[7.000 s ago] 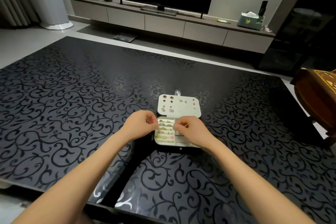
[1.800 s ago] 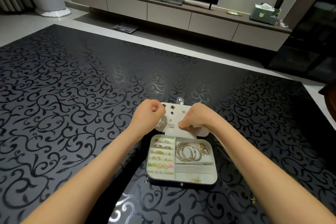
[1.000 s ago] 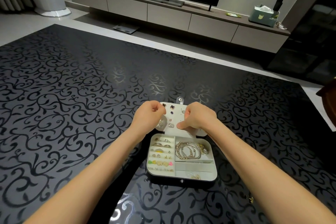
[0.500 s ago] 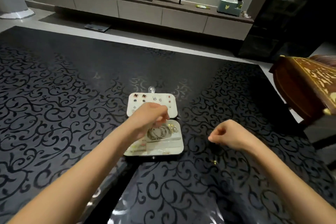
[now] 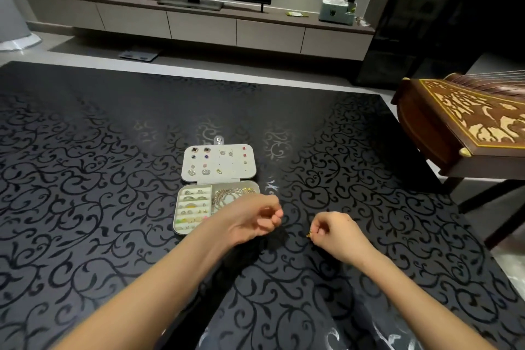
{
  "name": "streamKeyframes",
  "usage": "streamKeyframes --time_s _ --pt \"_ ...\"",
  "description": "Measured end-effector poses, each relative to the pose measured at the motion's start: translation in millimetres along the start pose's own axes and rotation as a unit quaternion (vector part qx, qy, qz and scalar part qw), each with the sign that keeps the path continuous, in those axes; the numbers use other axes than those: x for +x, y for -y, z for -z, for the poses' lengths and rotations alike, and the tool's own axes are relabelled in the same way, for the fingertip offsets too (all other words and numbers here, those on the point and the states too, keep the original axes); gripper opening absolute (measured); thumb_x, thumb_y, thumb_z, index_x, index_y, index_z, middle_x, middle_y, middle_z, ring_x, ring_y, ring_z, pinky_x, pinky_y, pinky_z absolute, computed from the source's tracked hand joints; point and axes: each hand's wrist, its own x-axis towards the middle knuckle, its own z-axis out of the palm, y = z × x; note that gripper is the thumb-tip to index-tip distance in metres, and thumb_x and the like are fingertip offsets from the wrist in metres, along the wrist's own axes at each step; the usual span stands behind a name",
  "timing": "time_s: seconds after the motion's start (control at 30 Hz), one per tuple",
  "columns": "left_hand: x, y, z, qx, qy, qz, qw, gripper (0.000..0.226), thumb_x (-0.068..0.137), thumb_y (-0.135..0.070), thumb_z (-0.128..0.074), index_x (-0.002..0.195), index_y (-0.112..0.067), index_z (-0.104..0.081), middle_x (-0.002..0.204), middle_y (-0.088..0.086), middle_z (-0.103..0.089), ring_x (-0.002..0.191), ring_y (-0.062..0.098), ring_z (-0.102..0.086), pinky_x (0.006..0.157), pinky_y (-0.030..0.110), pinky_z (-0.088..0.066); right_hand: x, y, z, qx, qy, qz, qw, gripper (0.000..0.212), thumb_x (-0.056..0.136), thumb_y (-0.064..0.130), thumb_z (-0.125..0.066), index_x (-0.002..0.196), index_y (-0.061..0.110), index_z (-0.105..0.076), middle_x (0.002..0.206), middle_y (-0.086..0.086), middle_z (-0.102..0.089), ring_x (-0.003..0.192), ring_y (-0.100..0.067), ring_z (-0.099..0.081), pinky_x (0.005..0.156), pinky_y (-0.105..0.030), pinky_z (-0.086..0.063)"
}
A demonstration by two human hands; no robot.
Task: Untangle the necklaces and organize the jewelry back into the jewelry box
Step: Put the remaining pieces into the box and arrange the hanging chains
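The jewelry box sits on the table, its lid behind the tray. The left hand is over its right part. Further right, the right hand pinches a small gold piece.

The pale jewelry box lies open near the middle of the counter, its lid folded flat toward the far edge with a snap tab at its tip. Stud earrings sit pinned in rows on the lid's inner panel. In the base, rings are tucked into padded rolls on the left. A tangle of silvery and gold bangles and chains fills the far right compartment. The box's near right corner is hidden. A small gold piece is pinched in the right hand's fingertips, apart from the box toward the counter's right edge.
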Motion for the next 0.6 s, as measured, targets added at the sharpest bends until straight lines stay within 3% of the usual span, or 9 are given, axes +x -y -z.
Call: streamKeyframes --time_s 0.17,0.27,0.33,0.47,0.6 --pt "-3 14 -11 0.17 -0.028 -0.033 0.984 0.023 0.087 0.0 -0.04 0.071 -0.007 -0.055 0.056 0.002 -0.047 0.047 0.01 -0.041 0.041 0.014 -0.023 -11 21 6 0.131 -0.078 0.012 0.988 0.012 0.077 0.012 -0.062 0.067 0.017 -0.063 0.066 0.004 -0.062 0.058 -0.005 -0.051 0.06 -0.021 -0.046" --pt "-8 14 -16 0.236 -0.02 -0.097 0.967 0.026 0.091 -0.014 -0.047 0.065 -0.011 -0.052 0.062 0.004 -0.044 0.05 0.011 -0.038 0.04 0.014 -0.022 -15 39 14 0.13 -0.128 0.044 0.982 0.012 0.077 0.016 -0.063 0.066 0.02 -0.06 0.061 0.006 -0.058 0.055 -0.004 -0.048 0.06 -0.02 -0.045" --pt "-13 11 -17 0.315 -0.03 -0.162 0.935 0.03 0.094 -0.029 -0.05 0.067 -0.016 -0.048 0.064 0.003 -0.047 0.051 0.01 -0.04 0.043 0.014 -0.029 -16 49 18 0.111 -0.149 0.065 0.981 0.014 0.079 0.017 -0.062 0.066 0.019 -0.058 0.061 0.006 -0.057 0.056 -0.004 -0.047 0.059 -0.019 -0.042" --pt "-16 6 -12 0.405 -0.064 -0.26 0.874 0.028 0.095 -0.027 -0.048 0.07 -0.018 -0.046 0.057 -0.005 -0.046 0.05 0.009 -0.043 0.055 0.024 -0.035 -11 60 19 0.09 -0.153 0.091 0.98 0.015 0.08 0.019 -0.062 0.067 0.022 -0.055 0.06 0.008 -0.055 0.054 -0.004 -0.047 0.06 -0.016 -0.037" --pt "-19 -4 -4 0.417 -0.078 -0.307 0.852 0.034 0.097 -0.024 -0.046 0.064 -0.02 -0.046 0.048 -0.011 -0.044 0.045 -0.001 -0.039 0.052 0.019 -0.028 -8 67 24 0.201 -0.093 0.151 0.963 0.013 0.085 0.011 -0.06 0.089 0.022 -0.067 0.078 0.005 -0.067 0.069 -0.008 -0.059 0.066 -0.019 -0.048"
